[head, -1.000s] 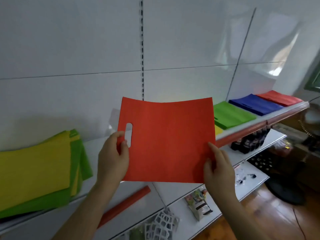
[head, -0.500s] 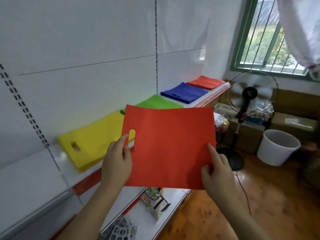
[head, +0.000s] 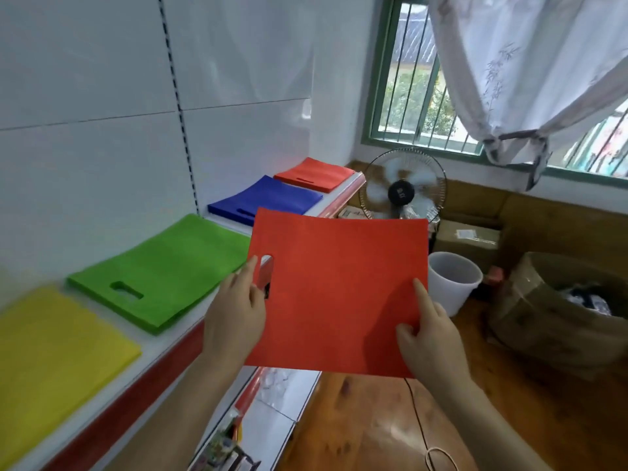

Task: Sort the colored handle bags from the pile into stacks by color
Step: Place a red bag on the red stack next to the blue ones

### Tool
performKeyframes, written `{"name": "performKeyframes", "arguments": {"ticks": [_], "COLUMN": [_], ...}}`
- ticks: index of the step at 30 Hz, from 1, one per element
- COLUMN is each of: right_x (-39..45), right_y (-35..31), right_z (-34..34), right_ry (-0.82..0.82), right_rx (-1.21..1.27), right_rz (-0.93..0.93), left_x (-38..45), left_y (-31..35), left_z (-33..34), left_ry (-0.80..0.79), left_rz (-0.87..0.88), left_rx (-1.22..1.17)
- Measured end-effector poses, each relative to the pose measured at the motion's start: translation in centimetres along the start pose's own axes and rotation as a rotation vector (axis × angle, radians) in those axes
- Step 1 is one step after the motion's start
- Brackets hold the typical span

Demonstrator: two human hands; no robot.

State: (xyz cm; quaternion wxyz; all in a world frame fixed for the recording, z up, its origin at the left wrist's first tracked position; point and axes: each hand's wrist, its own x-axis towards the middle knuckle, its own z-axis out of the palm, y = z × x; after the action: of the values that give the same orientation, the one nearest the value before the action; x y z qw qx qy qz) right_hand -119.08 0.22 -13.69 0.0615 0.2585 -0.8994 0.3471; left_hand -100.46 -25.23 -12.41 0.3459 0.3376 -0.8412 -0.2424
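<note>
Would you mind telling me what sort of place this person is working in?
Probably a small shop or its stockroom. A white retail shelf with a red edge strip carries sorted bag stacks, packaged goods sit on the lower shelf, and cardboard boxes stand on the floor beside a fan.

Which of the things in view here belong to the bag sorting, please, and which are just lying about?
Job: red bag held by left hand and right hand; yellow stack, green stack, blue stack, red stack.

Lying about: fan, white bucket, cardboard boxes.
</note>
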Motion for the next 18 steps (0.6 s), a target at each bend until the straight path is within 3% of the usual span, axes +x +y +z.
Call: {"name": "performKeyframes", "arguments": {"ticks": [8,18], "right_x": [9.0,27.3], "right_y": [6.0,14.0], "right_z": [0.4,1.1], "right_ry": [0.026,0.006], "right_rx": [-0.021,0.018], "right_rz": [0.108,0.065], "left_x": [8.2,19.8], "left_y": [2.6,9.5], "left_z": [10.4,23.2], "left_ry": [-0.122,-0.103], "left_rz": [0.02,0.011], "left_rx": [-0.003,0.011]}}
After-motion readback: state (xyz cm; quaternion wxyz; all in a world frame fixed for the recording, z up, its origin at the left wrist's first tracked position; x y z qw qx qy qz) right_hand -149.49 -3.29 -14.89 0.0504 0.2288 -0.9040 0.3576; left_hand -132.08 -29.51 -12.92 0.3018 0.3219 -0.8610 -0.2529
